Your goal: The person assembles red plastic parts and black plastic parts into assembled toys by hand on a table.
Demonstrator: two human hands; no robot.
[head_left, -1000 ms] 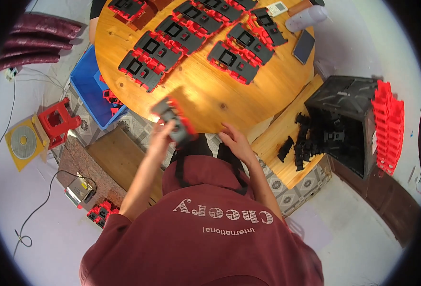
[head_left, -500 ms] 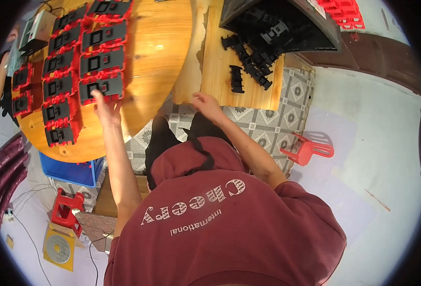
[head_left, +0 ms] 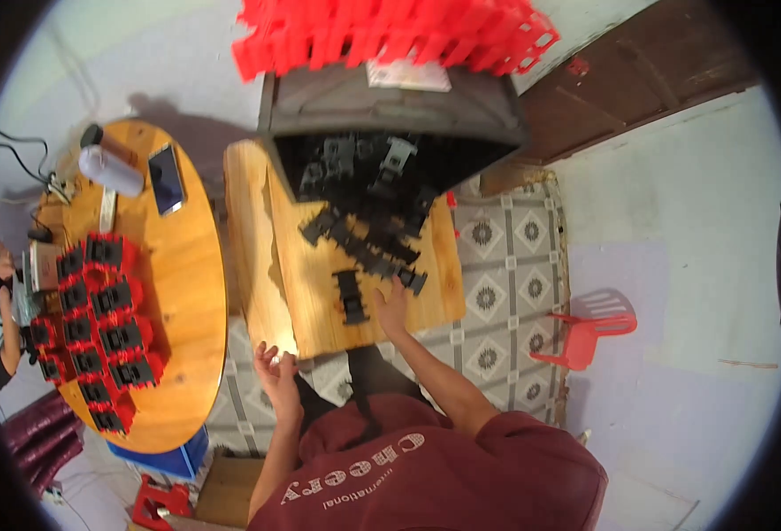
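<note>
My right hand (head_left: 392,310) reaches over the wooden table with thumb and fingers apart. Its fingertips are at the near end of a black plastic part (head_left: 413,280), one of a loose pile; whether they grip it is not clear. Just left of that hand, a single ribbed black plastic part (head_left: 350,297) lies apart on the wood. My left hand (head_left: 277,376) is by the table's near left corner, fingers loosely spread and nothing in them. More black parts (head_left: 337,157) spill from a dark bin (head_left: 390,111) tipped toward me.
Red plastic pieces (head_left: 390,35) are heaped on the bin. At left, a round wooden table (head_left: 187,354) bears rows of red-and-black assemblies (head_left: 123,336), a phone (head_left: 167,179) and a bottle (head_left: 112,168). Another person's arm (head_left: 8,332) shows beyond it. A red chair (head_left: 581,341) stands right.
The view has swung right. My left hand has come away from the red-and-black assemblies on the round table, while my right hand has moved forward to the pile of black parts.
</note>
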